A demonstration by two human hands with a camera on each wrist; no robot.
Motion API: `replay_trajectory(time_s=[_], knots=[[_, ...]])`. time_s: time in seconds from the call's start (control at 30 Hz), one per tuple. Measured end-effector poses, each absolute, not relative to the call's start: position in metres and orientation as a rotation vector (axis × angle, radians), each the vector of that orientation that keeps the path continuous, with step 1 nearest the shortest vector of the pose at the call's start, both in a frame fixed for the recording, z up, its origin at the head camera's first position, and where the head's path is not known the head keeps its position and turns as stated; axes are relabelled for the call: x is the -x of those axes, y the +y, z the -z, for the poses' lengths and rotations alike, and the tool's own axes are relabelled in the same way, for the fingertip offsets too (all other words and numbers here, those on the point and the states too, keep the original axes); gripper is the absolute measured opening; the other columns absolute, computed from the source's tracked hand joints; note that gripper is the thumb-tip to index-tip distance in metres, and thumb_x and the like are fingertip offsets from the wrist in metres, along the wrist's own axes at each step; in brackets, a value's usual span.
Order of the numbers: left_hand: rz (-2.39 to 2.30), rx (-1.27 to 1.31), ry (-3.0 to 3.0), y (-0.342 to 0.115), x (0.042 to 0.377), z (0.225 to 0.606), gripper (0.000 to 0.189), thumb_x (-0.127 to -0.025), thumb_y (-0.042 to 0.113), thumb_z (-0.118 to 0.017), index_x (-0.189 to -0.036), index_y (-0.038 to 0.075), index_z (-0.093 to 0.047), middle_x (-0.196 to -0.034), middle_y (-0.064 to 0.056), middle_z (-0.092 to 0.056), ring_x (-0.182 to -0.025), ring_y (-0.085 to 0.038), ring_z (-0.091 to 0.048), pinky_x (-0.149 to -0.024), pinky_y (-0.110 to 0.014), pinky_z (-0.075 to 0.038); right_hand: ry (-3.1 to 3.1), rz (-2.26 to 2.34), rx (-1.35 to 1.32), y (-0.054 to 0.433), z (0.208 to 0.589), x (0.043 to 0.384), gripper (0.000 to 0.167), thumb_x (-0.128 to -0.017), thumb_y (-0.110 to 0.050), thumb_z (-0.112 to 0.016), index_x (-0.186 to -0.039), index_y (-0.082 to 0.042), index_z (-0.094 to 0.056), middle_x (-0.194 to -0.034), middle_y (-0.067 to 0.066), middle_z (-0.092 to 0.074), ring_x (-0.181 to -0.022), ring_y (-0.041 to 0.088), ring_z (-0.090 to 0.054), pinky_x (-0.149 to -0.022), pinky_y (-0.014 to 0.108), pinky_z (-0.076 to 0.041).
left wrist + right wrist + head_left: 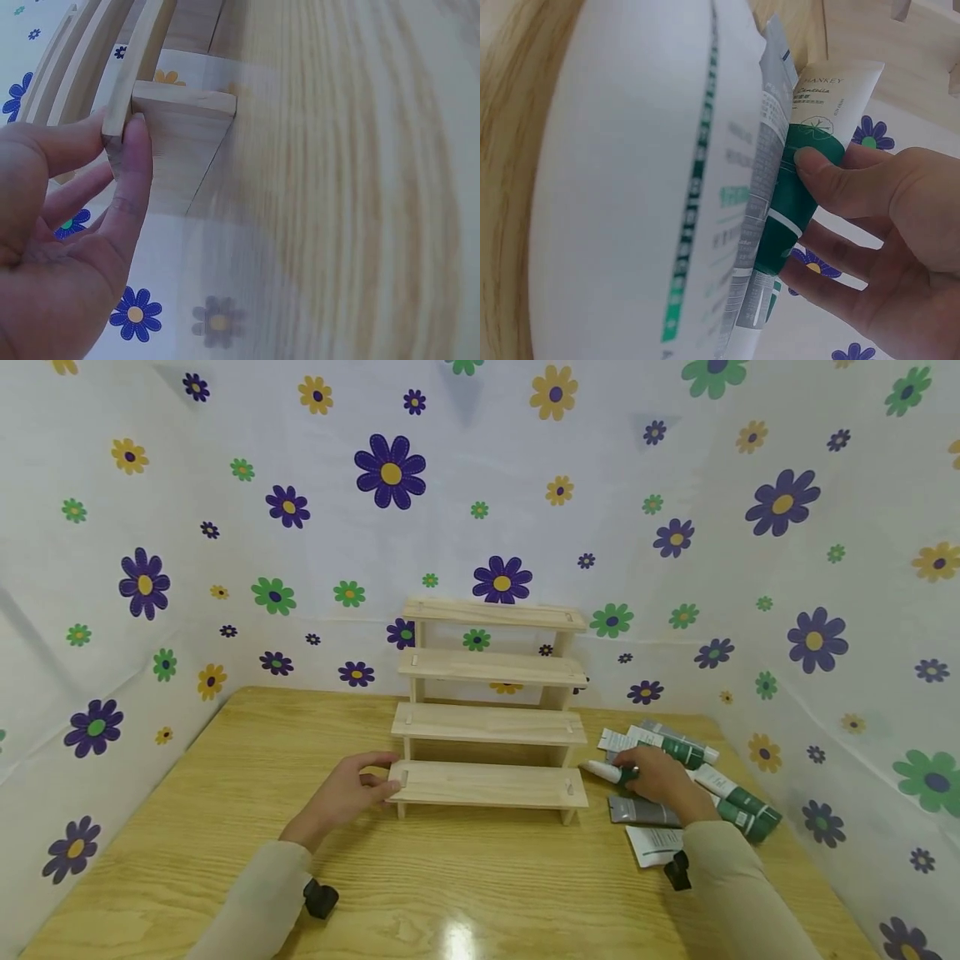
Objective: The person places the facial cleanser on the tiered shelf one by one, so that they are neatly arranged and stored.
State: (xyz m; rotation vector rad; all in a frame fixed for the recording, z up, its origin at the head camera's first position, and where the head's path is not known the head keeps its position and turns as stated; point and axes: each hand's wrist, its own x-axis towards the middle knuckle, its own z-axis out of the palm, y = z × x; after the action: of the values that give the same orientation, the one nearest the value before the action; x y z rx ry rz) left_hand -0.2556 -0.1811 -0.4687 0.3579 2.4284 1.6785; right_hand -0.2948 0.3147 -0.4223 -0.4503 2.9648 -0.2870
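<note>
A pale wooden stepped rack [487, 723] with tiers rising toward the back stands on the table. My left hand [347, 797] is at its front left corner, pinching the end of the lowest shelf board [142, 67] between thumb and fingers. To the right of the rack, my right hand [662, 777] grips a white and green squeeze tube [840, 94], thumb on one side and fingers behind. The tube's white end points toward the rack. Beside that hand lie a grey tube [637, 811] and a white tube [651, 845], partly covered by the wrist and arm.
More white, green and grey tubes [738, 793] lie in a loose pile at the table's right side. The wooden table [450, 877] meets a flower-print sheet [480, 460] behind and at both sides, close behind the rack.
</note>
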Motion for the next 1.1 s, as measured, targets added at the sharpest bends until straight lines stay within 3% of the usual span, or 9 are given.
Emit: replay_trajectory(time_s=[0.27, 0.53, 0.83, 1.1], knots=[[-1.677, -0.347, 2.426, -0.179, 0.256, 0.467, 0.051, -0.1, 0.009, -0.068, -0.147, -0.001, -0.052, -0.15, -0.028, -0.048, -0.102, -0.02, -0.073, -0.078, -0.034, -0.064, 2.954, 0.435, 0.568, 0.325, 0.422, 0.296, 0.035, -0.087, 0.006, -0.071, -0.122, 0.005, -0.07, -0.115, 0.027, -0.072, -0.107, 0.045, -0.069, -0.089, 0.058, -0.058], [-1.66, -0.288, 2.417, -0.177, 0.257, 0.465, 0.05, -0.099, 0.009, -0.069, -0.146, 0.002, -0.054, -0.15, -0.024, -0.05, -0.106, -0.022, -0.071, -0.081, -0.034, -0.063, 2.954, 0.576, 0.534, 0.332, 0.403, 0.296, 0.038, -0.092, 0.008, -0.066, -0.129, 0.015, -0.059, -0.122, 0.038, -0.064, -0.112, 0.054, -0.064, -0.09, 0.059, -0.058], [-1.636, -0.263, 2.433, -0.177, 0.259, 0.465, 0.049, -0.098, 0.007, -0.07, -0.145, 0.003, -0.055, -0.148, -0.023, -0.052, -0.108, -0.023, -0.072, -0.082, -0.034, -0.063, 3.025, 0.724, 0.533, 0.333, 0.38, 0.3, 0.035, -0.095, 0.008, -0.062, -0.128, 0.014, -0.058, -0.121, 0.038, -0.065, -0.11, 0.055, -0.066, -0.089, 0.064, -0.057], [-1.631, -0.253, 2.425, -0.177, 0.258, 0.464, 0.051, -0.098, 0.01, -0.071, -0.146, 0.004, -0.055, -0.149, -0.023, -0.053, -0.109, -0.023, -0.072, -0.085, -0.036, -0.063, 3.114, 0.766, 0.475, 0.33, 0.359, 0.306, 0.041, -0.099, 0.005, -0.059, -0.137, 0.015, -0.05, -0.13, 0.041, -0.059, -0.114, 0.057, -0.063, -0.093, 0.066, -0.055]])
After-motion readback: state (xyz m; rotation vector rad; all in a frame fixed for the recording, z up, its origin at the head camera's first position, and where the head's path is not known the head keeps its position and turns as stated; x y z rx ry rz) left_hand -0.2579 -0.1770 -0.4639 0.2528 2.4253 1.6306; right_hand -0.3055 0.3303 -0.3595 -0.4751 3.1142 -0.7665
